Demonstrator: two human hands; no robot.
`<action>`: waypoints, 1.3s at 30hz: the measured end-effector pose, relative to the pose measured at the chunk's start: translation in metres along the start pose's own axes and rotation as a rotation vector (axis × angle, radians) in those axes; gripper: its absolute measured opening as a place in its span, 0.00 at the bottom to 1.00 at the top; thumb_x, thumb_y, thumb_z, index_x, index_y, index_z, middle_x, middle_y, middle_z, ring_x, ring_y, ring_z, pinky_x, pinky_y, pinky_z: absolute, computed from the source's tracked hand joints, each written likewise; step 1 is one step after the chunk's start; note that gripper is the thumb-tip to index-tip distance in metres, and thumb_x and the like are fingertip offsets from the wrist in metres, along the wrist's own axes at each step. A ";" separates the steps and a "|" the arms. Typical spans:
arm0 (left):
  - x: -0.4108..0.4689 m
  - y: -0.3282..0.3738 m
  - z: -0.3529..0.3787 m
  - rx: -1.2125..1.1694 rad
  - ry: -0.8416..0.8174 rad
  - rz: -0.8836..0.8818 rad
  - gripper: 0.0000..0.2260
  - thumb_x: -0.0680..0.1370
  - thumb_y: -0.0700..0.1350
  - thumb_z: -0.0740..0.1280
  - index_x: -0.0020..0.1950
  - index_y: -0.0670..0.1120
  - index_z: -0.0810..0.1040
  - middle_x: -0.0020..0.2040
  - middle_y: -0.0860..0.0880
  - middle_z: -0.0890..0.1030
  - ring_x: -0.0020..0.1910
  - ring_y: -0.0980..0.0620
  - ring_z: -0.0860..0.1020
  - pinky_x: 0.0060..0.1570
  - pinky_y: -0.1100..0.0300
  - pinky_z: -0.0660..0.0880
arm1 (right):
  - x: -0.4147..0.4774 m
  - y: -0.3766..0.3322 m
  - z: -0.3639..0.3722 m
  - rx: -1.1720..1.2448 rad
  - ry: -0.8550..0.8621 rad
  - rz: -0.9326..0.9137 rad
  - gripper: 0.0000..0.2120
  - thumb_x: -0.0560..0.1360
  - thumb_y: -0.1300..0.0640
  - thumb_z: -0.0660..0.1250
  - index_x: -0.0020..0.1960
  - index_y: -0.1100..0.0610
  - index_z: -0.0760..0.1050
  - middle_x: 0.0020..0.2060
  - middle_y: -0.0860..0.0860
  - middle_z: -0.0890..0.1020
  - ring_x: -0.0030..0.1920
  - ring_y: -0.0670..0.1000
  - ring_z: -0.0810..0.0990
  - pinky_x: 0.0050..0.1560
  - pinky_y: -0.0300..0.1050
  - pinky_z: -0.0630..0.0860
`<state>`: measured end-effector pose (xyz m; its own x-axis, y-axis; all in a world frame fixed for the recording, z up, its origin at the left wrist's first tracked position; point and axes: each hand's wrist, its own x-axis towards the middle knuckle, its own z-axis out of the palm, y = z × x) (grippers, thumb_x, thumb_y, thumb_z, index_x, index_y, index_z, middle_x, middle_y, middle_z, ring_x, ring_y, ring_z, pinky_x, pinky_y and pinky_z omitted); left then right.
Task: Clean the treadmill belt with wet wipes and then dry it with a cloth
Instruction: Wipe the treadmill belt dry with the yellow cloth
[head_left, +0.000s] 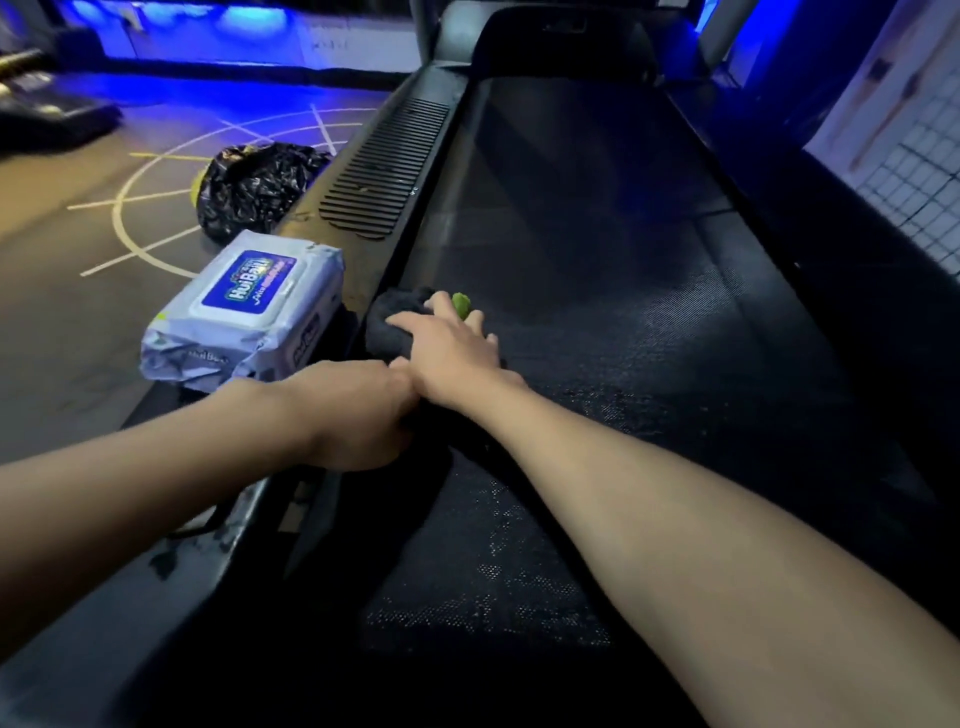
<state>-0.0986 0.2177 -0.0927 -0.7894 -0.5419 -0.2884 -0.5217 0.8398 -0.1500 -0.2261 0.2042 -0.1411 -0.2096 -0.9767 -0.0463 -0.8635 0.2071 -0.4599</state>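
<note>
Both on cloth (390, 313) mid-frame: right hand (453, 359) flat, fingers apart, left hand (358, 415) curled round it; best press evenly along belt (597, 260).

Dim room, washed in blue from a glowing strip (249, 18) along the far wall (353, 41). Grey-brown floor (62, 312) at left, marked with curved and straight white lines (119, 218) and 1 yellow line (161, 156). Crumpled black plastic bag (260, 187) lying on those markings. Dark gym equipment (47, 114) in the top left corner, blurred. At right, white wall (914, 192) with a grid of small squares, tinted blue.
</note>
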 end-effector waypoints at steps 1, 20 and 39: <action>0.005 0.005 0.000 -0.005 0.015 0.012 0.14 0.78 0.50 0.60 0.61 0.48 0.73 0.57 0.48 0.79 0.56 0.47 0.79 0.49 0.53 0.77 | -0.002 0.006 -0.004 -0.005 0.008 0.009 0.24 0.77 0.48 0.66 0.72 0.39 0.67 0.71 0.49 0.62 0.67 0.62 0.63 0.65 0.59 0.62; 0.097 0.165 -0.017 -0.057 0.156 0.312 0.15 0.79 0.51 0.58 0.62 0.47 0.72 0.59 0.46 0.71 0.60 0.44 0.71 0.52 0.51 0.72 | -0.135 0.224 -0.102 -0.121 0.222 0.545 0.24 0.76 0.46 0.64 0.71 0.38 0.67 0.73 0.48 0.61 0.66 0.63 0.64 0.65 0.61 0.64; 0.064 0.109 0.013 -0.096 0.206 0.331 0.20 0.77 0.51 0.58 0.69 0.55 0.70 0.65 0.52 0.71 0.63 0.48 0.71 0.61 0.50 0.72 | -0.121 0.165 -0.075 -0.179 0.275 0.616 0.22 0.77 0.46 0.62 0.71 0.41 0.67 0.72 0.55 0.60 0.64 0.67 0.64 0.64 0.61 0.65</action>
<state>-0.2022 0.2752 -0.1399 -0.9631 -0.2457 -0.1096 -0.2484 0.9686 0.0111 -0.3778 0.3605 -0.1452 -0.7735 -0.6336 -0.0141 -0.6077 0.7478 -0.2674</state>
